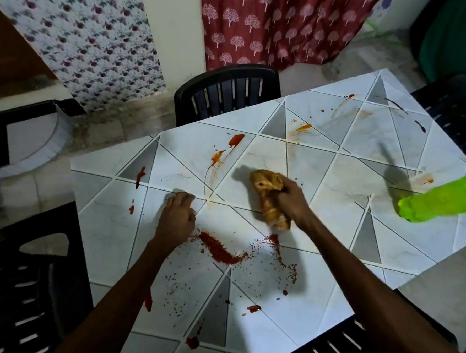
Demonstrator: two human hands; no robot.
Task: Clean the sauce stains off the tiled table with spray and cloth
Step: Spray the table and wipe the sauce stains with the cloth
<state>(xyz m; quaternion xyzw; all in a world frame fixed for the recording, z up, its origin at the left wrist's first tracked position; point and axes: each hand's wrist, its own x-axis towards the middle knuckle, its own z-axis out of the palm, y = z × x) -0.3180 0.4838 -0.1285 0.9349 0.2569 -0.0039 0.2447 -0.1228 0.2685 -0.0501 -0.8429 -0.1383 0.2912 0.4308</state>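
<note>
Cleaning looked barely begun: sauce stains (222,250) dotted the counter (386,240), right hand (293,200) gripping the orange cloth (265,182), left hand (177,216) resting empty, loosely curled.

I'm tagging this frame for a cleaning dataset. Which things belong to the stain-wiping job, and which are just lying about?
In the job: cloth, gripped by the right hand; green bottle; sauce stains; tiled table; left hand resting on it.
Just there: black chair; red curtain; floral curtain.
</note>
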